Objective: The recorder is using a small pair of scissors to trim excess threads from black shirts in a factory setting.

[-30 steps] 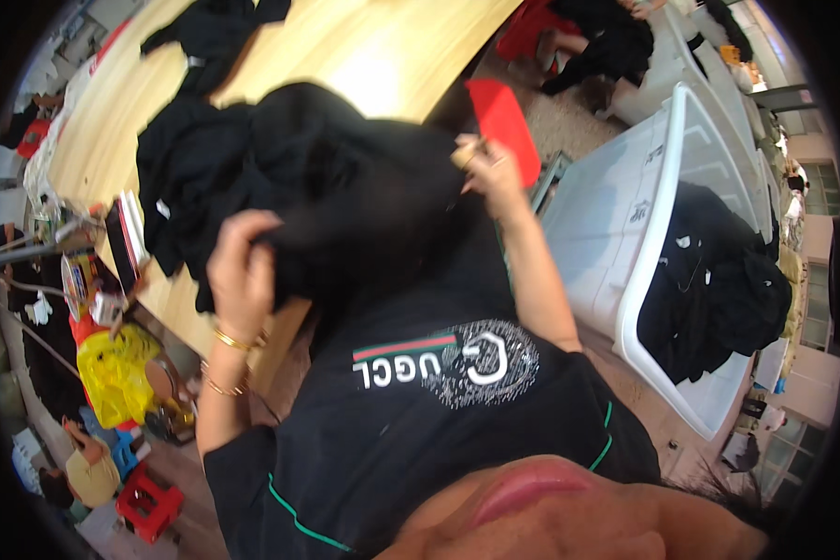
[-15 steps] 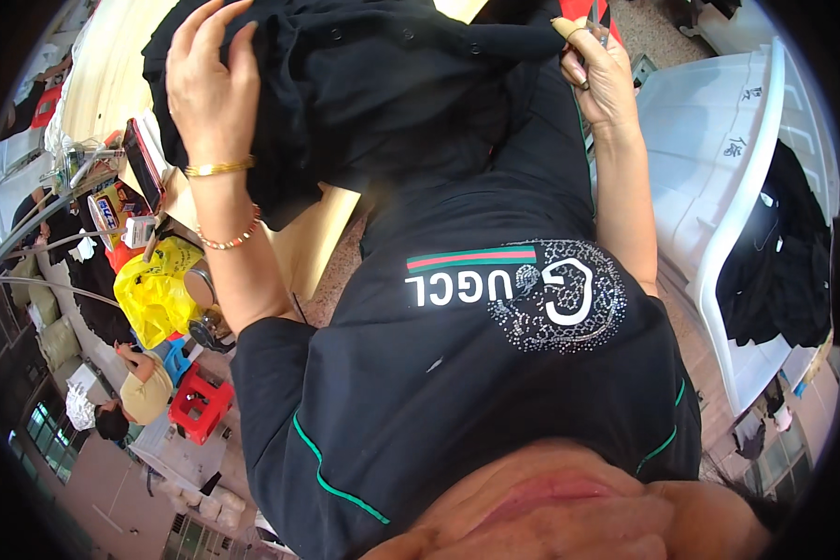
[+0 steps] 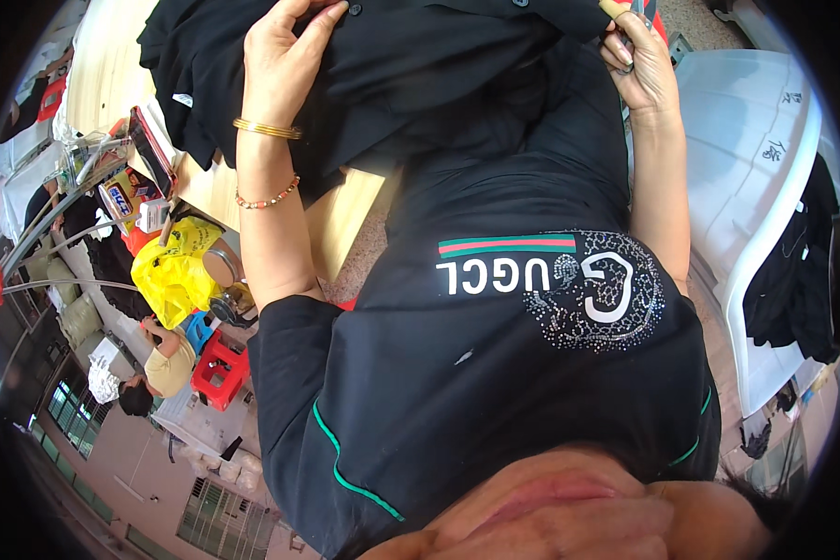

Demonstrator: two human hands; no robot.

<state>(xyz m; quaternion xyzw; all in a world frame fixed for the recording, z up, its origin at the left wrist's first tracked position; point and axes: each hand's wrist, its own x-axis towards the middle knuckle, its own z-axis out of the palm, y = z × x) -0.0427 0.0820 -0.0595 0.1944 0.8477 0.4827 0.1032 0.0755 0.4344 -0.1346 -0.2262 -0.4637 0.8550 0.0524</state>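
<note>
A black buttoned garment lies spread over the wooden table and across my lap, its front strip with dark buttons stretched between my hands. My left hand pinches the cloth beside a button at the top edge, thumb against fingers; gold bangles and a bead bracelet circle the wrist. My right hand is closed at the garment's right end, a yellow cover on one fingertip. A small metal tool shows among its fingers, partly cut off by the picture's edge; its kind is unclear.
The pale wooden table reaches to the left, with a yellow plastic bag beside it. To the right stands a large white tub with black cloth by it. A red stool and another person are at lower left.
My left hand has moved right, from open above the garment to pinching it near a button. My right hand has shifted slightly right and up, with the garment's end.
</note>
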